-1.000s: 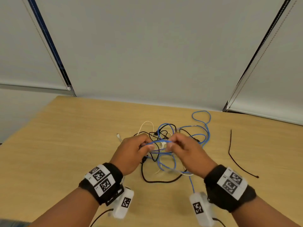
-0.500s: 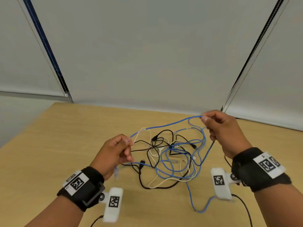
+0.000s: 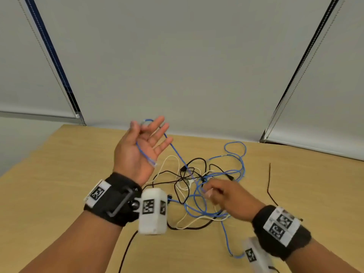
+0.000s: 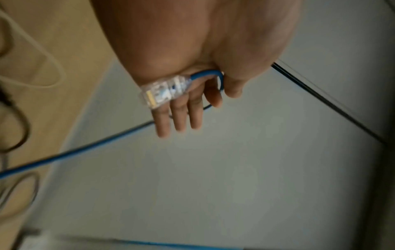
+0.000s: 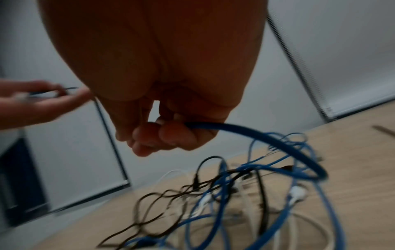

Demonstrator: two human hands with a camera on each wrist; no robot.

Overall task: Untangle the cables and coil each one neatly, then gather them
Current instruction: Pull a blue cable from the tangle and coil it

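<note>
My left hand point(image 3: 141, 133) is raised above the wooden table point(image 3: 59, 174), palm toward me, outer fingers spread. Thumb and bent index finger pinch the blue cable point(image 3: 173, 147) near its end. Its clear plug point(image 3: 153, 164) lies on my palm, and shows plainly as the clear plug point(image 4: 164, 92) in the left wrist view. From there the blue cable slopes down into a tangle point(image 3: 197, 186) of blue, black and cream cables. My right hand point(image 3: 211, 191) hovers low over the tangle. Its curled fingers point(image 5: 171, 135) pinch a blue cable strand point(image 5: 245, 128).
A thin black cable point(image 3: 268, 180) lies apart on the table at the right. Grey roller blinds point(image 3: 197, 66) hang behind the table's far edge. A black lead point(image 3: 126, 251) runs from the left wrist camera toward me.
My left hand rose and turned palm up with the blue cable's end. My right hand came down from the upper right to the tangle.
</note>
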